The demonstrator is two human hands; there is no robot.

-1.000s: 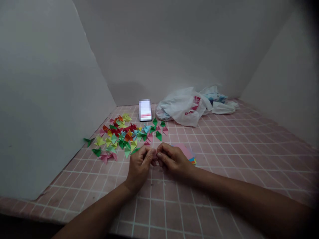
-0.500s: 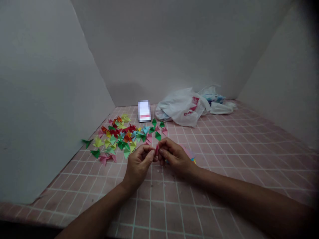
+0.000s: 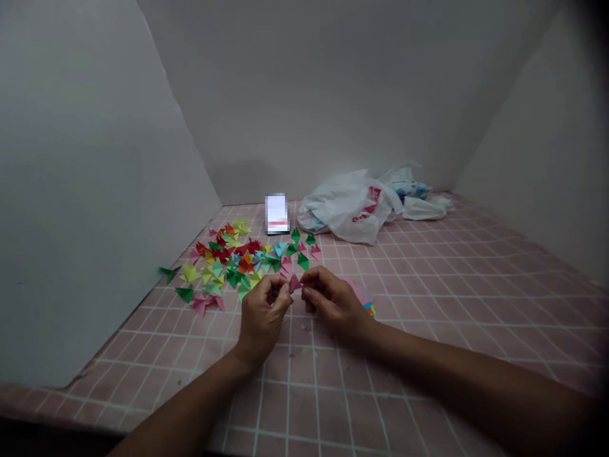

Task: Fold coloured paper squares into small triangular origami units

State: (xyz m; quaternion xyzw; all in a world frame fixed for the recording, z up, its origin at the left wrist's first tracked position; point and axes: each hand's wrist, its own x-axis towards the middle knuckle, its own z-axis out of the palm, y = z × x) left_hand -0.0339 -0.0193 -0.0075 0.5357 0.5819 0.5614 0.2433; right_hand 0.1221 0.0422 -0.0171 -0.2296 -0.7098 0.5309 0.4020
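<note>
Pale walls (image 3: 361,95) box in the scene from left, back and right, and below them spreads a pink checked tablecloth (image 3: 457,311), white lines running right across it. Down to the center of the frame, and it's all happening here: a small pink folded paper (image 3: 295,282) sits up between the two hands, pointed at the top! Left hand (image 3: 261,317), just left of center, has it pinched at the fingertips. Right hand (image 3: 335,303) comes in from the right, fingers curled, tips right at the paper's other corner; whether they grip it, I cannot tell. Behind that hand, colored sheets (image 3: 362,293) peek out, pink on top. Left of center, what a crowd of folded paper pieces (image 3: 232,275), green, red, yellow, blue, pink! Above them stands a lit screen (image 3: 276,212), and at upper right of center slump white plastic bags (image 3: 340,200), one with red print.
</note>
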